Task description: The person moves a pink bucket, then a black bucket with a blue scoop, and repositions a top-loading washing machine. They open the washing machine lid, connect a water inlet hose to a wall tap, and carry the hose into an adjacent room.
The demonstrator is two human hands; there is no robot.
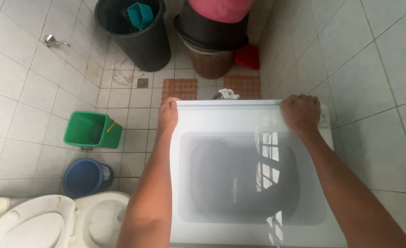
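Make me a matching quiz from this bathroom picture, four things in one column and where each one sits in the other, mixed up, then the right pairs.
Things:
1. green bucket
2. blue bucket
3. toilet
4. washing machine lid

Places:
A. bottom left corner of the view
B. under both hands, left hand and right hand gripping its far edge
C. on the floor by the left wall, beyond the blue one
D. on the floor between the green one and the toilet

Pairs: 1-C, 2-D, 3-A, 4-B

I see a green bucket (92, 130) and a blue bucket (87, 177) by the left wall, a toilet (51, 222) at the floor's near-left corner, and a black bin (134, 32) holding what looks like a teal scoop (140, 15).
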